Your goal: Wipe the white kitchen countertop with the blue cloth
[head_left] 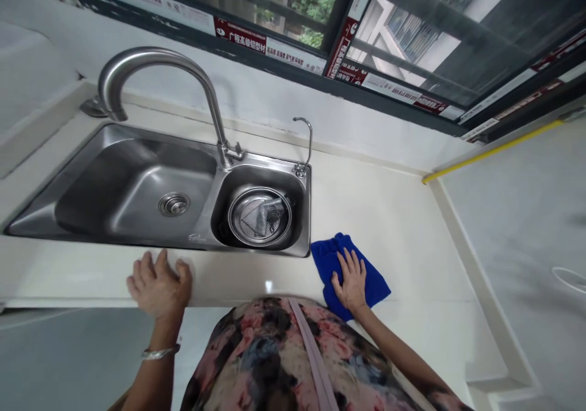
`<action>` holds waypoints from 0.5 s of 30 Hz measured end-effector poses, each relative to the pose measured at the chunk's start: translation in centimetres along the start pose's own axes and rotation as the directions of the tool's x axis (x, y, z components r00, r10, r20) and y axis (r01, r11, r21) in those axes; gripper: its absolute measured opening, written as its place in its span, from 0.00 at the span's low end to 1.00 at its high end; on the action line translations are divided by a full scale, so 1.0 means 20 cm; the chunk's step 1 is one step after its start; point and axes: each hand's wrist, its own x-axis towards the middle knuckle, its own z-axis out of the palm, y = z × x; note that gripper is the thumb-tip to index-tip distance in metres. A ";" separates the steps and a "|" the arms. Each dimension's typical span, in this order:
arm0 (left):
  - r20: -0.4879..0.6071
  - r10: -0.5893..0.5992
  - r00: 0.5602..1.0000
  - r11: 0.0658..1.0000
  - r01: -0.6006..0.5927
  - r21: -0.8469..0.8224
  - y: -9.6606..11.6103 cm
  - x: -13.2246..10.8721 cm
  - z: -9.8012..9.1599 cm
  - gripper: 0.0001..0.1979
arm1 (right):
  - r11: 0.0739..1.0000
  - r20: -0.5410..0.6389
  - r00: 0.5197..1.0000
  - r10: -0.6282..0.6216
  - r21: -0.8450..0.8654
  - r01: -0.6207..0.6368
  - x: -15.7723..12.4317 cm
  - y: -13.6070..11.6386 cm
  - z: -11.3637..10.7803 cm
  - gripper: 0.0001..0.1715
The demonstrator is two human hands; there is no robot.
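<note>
My right hand [351, 280] lies flat with fingers spread on a blue cloth [330, 256], which rests on the white countertop [403, 228] just right of the sink. My left hand [158, 286] rests on the counter's front edge below the large sink basin, fingers together and slightly curled over the edge, holding nothing. A silver bracelet is on my left wrist.
A stainless double sink [114, 182] has a tall curved faucet [151, 63] and a small thin tap [306, 142]. A round metal strainer basket [259, 217] sits in the small right basin. A dark-framed window [412, 38] runs behind. A yellow pipe [494, 149] crosses at right.
</note>
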 end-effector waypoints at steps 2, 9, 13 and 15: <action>0.009 0.004 1.000 1.000 -0.004 -0.015 0.00 0.00 0.00 0.28 | 1.000 0.006 1.000 0.002 0.002 -0.002 0.00 0.00 0.00 0.35; 0.033 -0.049 0.998 0.995 0.051 -0.087 0.01 -0.01 0.02 0.27 | 1.000 0.021 1.000 -0.005 -0.025 0.006 0.00 0.01 0.00 0.35; 0.037 -0.056 0.998 0.995 0.058 -0.081 0.04 -0.01 0.01 0.28 | 0.990 0.042 0.990 -0.136 -0.029 0.137 0.03 -0.02 -0.01 0.36; 0.034 -0.061 0.998 0.995 0.063 -0.072 0.05 -0.02 0.01 0.29 | 0.977 0.055 0.975 -0.214 -0.009 0.215 0.07 -0.08 -0.01 0.36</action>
